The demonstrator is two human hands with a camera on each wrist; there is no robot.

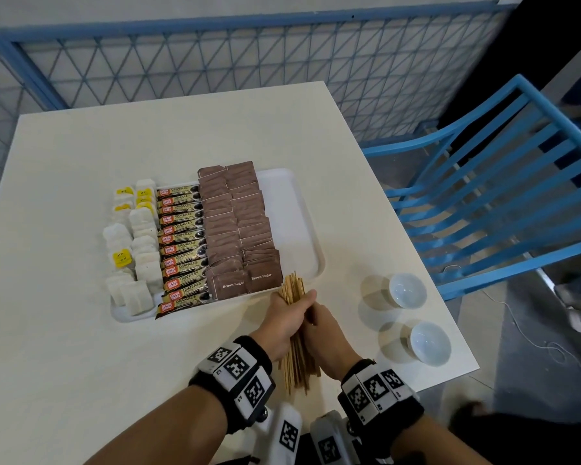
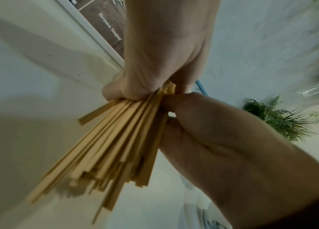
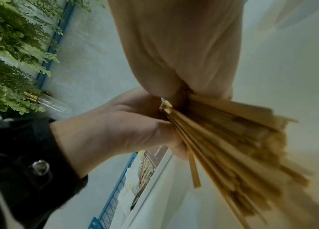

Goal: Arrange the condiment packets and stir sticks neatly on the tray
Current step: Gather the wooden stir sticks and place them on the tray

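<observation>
A bundle of wooden stir sticks (image 1: 293, 289) stands roughly upright just off the front right corner of the white tray (image 1: 292, 213). My left hand (image 1: 291, 315) grips the bundle around its middle, and my right hand (image 1: 324, 332) holds it from the right side. The sticks (image 2: 115, 139) fan out below the left hand (image 2: 164, 46); the right wrist view shows the same fan of sticks (image 3: 233, 147) under the right hand (image 3: 174, 46). On the tray lie rows of tea bags (image 1: 131, 250), coffee granule sticks (image 1: 182, 243) and brown sugar packets (image 1: 239, 226). The tray's right strip is bare.
Two small white bowls (image 1: 407, 290) (image 1: 430, 342) sit on the table to the right of my hands, near the table's right edge. A blue slatted chair (image 1: 503, 196) stands beyond that edge. A blue mesh fence (image 1: 215, 62) runs behind the table.
</observation>
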